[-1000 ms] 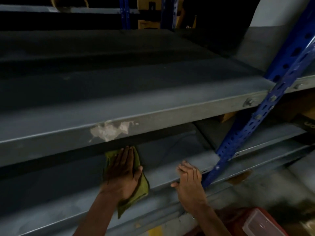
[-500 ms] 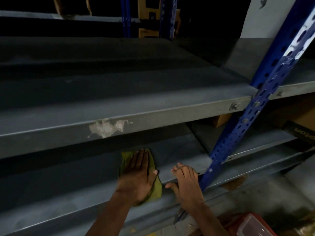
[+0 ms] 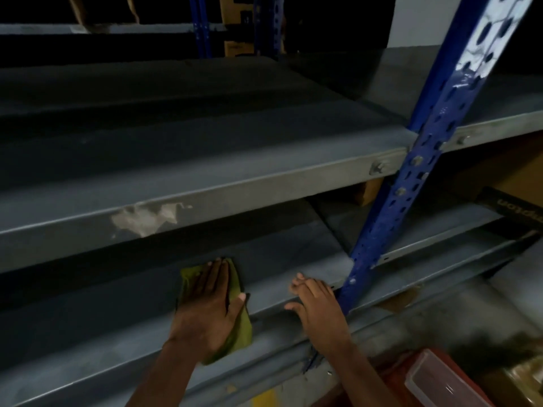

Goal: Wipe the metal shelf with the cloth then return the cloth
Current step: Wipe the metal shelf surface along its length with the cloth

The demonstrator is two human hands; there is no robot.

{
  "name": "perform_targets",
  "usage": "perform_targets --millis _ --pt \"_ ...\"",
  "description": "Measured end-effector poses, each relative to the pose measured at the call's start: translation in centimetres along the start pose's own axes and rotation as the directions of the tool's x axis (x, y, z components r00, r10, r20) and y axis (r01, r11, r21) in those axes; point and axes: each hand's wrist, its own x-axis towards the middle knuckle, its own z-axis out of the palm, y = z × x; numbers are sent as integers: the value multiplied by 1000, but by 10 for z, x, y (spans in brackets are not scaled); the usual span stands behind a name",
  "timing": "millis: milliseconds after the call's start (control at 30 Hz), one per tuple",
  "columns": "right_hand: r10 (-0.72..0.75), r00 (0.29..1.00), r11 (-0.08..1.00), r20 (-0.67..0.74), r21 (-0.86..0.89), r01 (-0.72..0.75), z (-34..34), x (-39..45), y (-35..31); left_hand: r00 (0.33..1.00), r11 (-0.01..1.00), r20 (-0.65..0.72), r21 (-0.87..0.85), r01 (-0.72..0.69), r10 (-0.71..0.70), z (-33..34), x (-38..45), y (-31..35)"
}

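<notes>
Down on the grey metal shelf (image 3: 293, 259), my left hand (image 3: 210, 306) presses flat-fingered on the green cloth (image 3: 242, 327), right hand (image 3: 318, 304) resting open alongside.

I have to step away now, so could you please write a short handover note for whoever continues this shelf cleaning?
Left hand: flat, fingers straight, pressing the green cloth onto the lower metal shelf.
Right hand: open, resting on the same shelf's front edge beside the blue upright, holding nothing.
Done: wiping is under way near the shelf's front; how much is already clean cannot be told.
Left: finish wiping the shelf, then return the cloth.
</notes>
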Motion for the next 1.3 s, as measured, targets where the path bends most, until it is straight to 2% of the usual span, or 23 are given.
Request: perform_targets --millis 100,300,533,700,800,900,1033,1200,1300 --pt "23 997 999 -71 35 -21 7 -1 -1 1000 1000 -3 -11 14 -14 7 17 11" --pt "46 997 997 -58 66 -43 5 -1 -1 999 999 -37 -50 -6 4 8 49 50" --pt "-94 995 995 -43 26 95 -13 1 -2 999 995 29 -87 -41 44 9 47 66" --pt "-64 994 992 87 114 54 -25 6 7 998 996 -46 -75 -56 53 15 33 55" --pt "-69 983 988 171 146 44 -29 7 6 998 996 -42 -78 -39 35 15 32 47" --pt "-60 993 976 105 216 36 -32 7 7 1000 993 -2 -117 -7 6 15 37 46" --pt "-82 995 979 52 191 70 -27 5 7 999 995 34 -100 15 -12 12 44 45" --pt "-27 999 986 46 163 19 -20 3 5 999 996 36 -84 -1 4 9 58 54" --pt "5 989 988 146 152 -27 -15 4 5 999 997 36 -83 -8 11 7 65 61"
